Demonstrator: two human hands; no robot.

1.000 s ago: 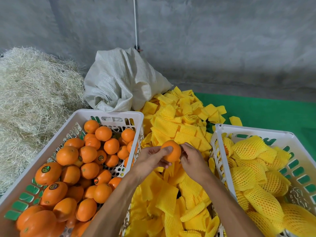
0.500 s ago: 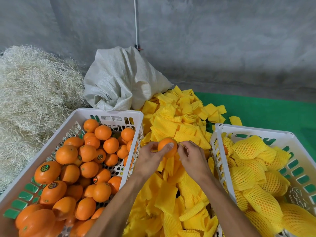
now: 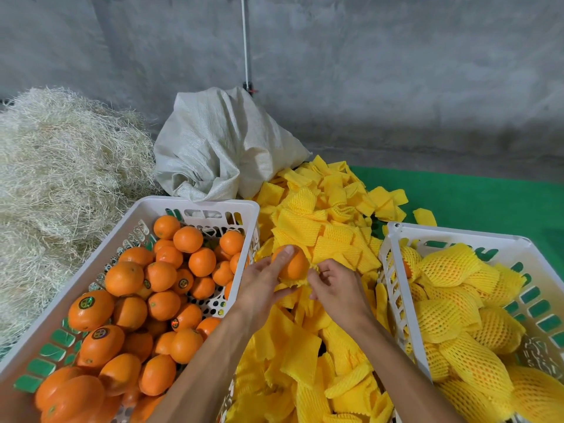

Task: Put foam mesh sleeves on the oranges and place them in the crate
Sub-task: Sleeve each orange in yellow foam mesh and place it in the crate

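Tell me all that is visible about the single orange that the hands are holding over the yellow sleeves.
The orange is round, bright orange and smooth-skinned, with no sticker showing. It is bare on top; a yellow foam mesh sleeve edges its lower part. The left hand grips it, one finger lying across its top. The right hand pinches the sleeve beside it. It is held above the heap of loose sleeves, between the crate of bare oranges and the crate of sleeved ones.
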